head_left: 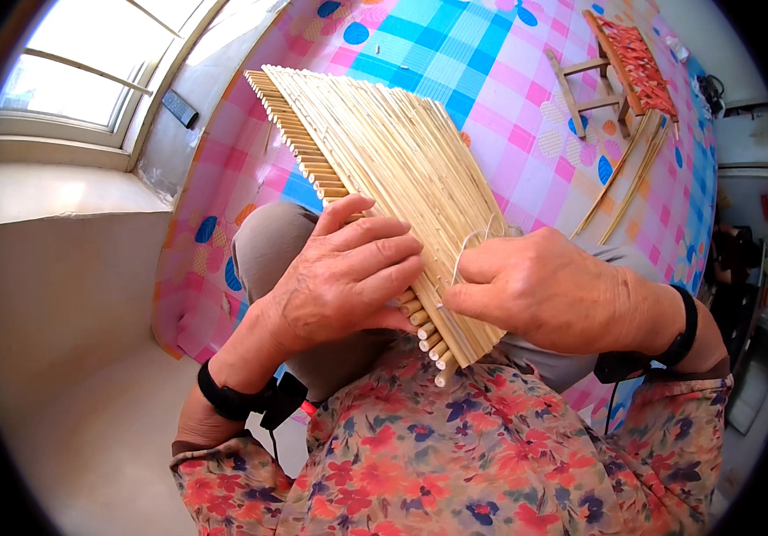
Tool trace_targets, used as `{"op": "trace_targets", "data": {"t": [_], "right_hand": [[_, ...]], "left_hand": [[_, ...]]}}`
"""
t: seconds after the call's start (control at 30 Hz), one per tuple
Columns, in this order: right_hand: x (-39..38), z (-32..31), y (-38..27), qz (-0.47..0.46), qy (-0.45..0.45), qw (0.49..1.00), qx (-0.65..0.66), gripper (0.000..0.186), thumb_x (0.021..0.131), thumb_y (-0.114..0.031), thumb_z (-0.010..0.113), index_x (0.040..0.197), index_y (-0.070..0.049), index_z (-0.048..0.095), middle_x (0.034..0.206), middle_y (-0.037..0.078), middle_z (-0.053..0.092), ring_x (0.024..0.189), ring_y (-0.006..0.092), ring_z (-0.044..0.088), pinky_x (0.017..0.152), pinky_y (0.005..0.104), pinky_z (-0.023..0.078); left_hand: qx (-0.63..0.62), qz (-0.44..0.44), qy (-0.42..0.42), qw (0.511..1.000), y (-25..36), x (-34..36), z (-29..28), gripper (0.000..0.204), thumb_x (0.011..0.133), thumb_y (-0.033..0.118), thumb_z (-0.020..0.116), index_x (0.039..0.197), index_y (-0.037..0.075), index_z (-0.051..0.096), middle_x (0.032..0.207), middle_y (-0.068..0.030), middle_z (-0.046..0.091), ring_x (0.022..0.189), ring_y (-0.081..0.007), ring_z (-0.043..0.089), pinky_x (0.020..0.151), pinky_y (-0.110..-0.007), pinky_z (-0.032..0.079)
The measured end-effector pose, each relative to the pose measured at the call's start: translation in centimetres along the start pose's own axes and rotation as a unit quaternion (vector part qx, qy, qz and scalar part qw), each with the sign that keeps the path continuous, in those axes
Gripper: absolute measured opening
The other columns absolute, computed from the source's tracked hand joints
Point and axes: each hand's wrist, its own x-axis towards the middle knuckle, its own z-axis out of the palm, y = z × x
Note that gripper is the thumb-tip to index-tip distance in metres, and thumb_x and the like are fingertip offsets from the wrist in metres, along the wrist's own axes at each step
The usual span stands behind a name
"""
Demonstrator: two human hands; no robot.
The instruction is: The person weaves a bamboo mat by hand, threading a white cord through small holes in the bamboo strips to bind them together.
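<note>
A panel of pale, thin reed sticks (384,152), laid side by side in layers with round cut ends along its left edge, lies slanted across the lap, over grey-trousered knees (275,241). My left hand (335,277) grips its lower left edge, fingers curled over the top beside the protruding stick ends. My right hand (540,290) is closed at the lower right part of the panel, its thumb and index finger pinched on a thin white cord (463,246) that loops up over the sticks. The fingertips are partly hidden.
A checked plastic sheet (527,179) covers the surface ahead, with a wooden stool (630,58) with a red woven seat and loose long sticks (631,183) at the right. At the left are a pale wall (62,286) and a window ledge with a dark remote (179,107).
</note>
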Motion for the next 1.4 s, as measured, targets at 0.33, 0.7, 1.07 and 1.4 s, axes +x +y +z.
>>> {"op": "trace_targets", "data": {"t": [0.33, 0.7, 1.07, 1.4], "right_hand": [[-4.3, -2.8, 1.0, 0.012, 0.057, 0.989, -0.134, 0.022, 0.073, -0.005, 0.061, 0.093, -0.014, 0.064, 0.068, 0.004, 0.047, 0.064, 0.0207, 0.057, 0.052, 0.0324, 0.046], [-6.3, -4.7, 1.2, 0.074, -0.043, 0.97, -0.227, 0.029, 0.072, -0.001, 0.067, 0.098, -0.014, 0.067, 0.064, 0.005, 0.053, 0.054, 0.022, 0.055, 0.047, 0.0298, 0.042], [-5.2, -5.6, 0.5, 0.134, -0.032, 0.983, -0.12, 0.03, 0.075, 0.003, 0.066, 0.102, -0.01, 0.066, 0.071, 0.006, 0.057, 0.061, 0.0203, 0.059, 0.052, 0.0291, 0.045], [-6.6, -5.3, 1.2, 0.173, -0.004, 0.98, -0.096, 0.03, 0.076, 0.006, 0.066, 0.103, -0.006, 0.065, 0.079, 0.008, 0.062, 0.067, 0.0198, 0.061, 0.056, 0.0279, 0.047]], "left_hand": [[-0.068, 0.082, 0.026, 0.994, -0.8, 3.9, 1.4, 0.046, 0.072, 0.041, 0.07, 0.105, 0.01, 0.062, 0.102, -0.0043, 0.061, 0.099, -0.0205, 0.057, 0.097, -0.047, 0.036], [-0.124, 0.139, 0.089, 0.978, -1.6, 6.2, 3.0, 0.029, 0.076, 0.034, 0.07, 0.096, 0.013, 0.063, 0.084, 0.0004, 0.057, 0.088, -0.0186, 0.055, 0.096, -0.044, 0.035], [-0.12, 0.166, 0.114, 0.972, -2.0, 6.9, 3.0, 0.022, 0.083, 0.031, 0.064, 0.086, 0.01, 0.061, 0.076, -0.0005, 0.055, 0.085, -0.0198, 0.054, 0.096, -0.041, 0.033], [-0.136, 0.181, 0.076, 0.971, -2.2, 8.7, 2.9, 0.027, 0.09, 0.032, 0.056, 0.079, 0.007, 0.06, 0.078, -0.0048, 0.058, 0.087, -0.023, 0.055, 0.093, -0.041, 0.033]]}}
